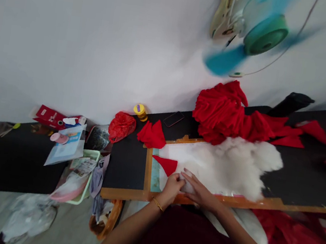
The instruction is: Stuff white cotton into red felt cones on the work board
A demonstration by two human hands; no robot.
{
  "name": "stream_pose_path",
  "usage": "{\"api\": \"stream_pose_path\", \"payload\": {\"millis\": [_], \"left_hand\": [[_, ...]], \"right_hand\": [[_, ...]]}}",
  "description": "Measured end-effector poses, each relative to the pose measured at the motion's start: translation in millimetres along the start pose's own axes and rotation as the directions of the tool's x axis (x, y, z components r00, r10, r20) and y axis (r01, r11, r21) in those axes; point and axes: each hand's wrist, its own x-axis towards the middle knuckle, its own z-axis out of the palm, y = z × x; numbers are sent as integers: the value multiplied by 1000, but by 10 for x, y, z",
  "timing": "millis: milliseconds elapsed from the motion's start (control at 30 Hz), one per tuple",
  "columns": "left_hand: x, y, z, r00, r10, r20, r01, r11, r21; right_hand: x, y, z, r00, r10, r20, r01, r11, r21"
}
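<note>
My left hand point(173, 186) and my right hand point(200, 191) meet at the table's front edge around a small wad of white stuffing point(187, 186). The left fingers pinch it from one side, and the right fingers curve over it from the other. Just beyond my left hand lies a flat red pointed fabric piece point(166, 164). A big fluffy heap of white stuffing point(242, 161) spreads to the right on a white sheet point(177, 151). Behind the heap rises a large pile of red fabric pieces point(222, 110).
A blue-bladed fan point(266, 35) spins on the wall above. Along the back stand a phone point(173, 119), a yellow-lidded jar point(140, 112), a red plastic bag point(122, 127) and more red fabric point(153, 133). A green-rimmed basket point(90, 176) sits left, beside another black table point(17, 162).
</note>
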Motion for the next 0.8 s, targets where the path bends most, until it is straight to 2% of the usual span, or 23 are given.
{"api": "stream_pose_path", "payload": {"millis": [133, 167, 233, 333, 400, 433, 500, 533, 567, 633, 800], "left_hand": [[1, -86, 14, 987, -78, 143, 70, 996, 63], [27, -98, -6, 990, -64, 125, 47, 991, 129], [110, -109, -75, 1000, 28, 11, -30, 957, 290], [268, -120, -218, 972, 179, -154, -94, 892, 443], [355, -150, -315, 956, 242, -164, -105, 808, 580], [388, -172, -358, 950, 276, -143, -109, 726, 679], [436, -224, -428, 940, 333, -69, -122, 520, 845], [456, -245, -454, 936, 350, -34, -133, 440, 888], [476, -260, -474, 932, 363, -14, -144, 404, 903], [524, -259, -499, 925, 380, -4, -159, 397, 904], [649, -126, -527, 908, 418, -23, -188, 456, 870]], "right_hand": [[-115, 162, -76, 980, 154, -129, -137, 982, 132], [-134, 201, -107, 962, 210, -173, -182, 970, 163], [-167, 270, -173, 905, 342, -253, -292, 932, 216], [-209, 335, -249, 796, 515, -316, -445, 854, 271], [-237, 347, -264, 751, 570, -333, -497, 820, 283], [-251, 344, -260, 737, 586, -336, -511, 809, 290], [-282, 327, -235, 720, 613, -326, -528, 789, 316], [-296, 314, -217, 715, 626, -313, -532, 776, 338], [-308, 298, -198, 712, 637, -297, -532, 764, 364], [-318, 259, -163, 709, 651, -271, -531, 745, 403], [-191, 81, -87, 737, 629, -246, -465, 737, 491]]}}
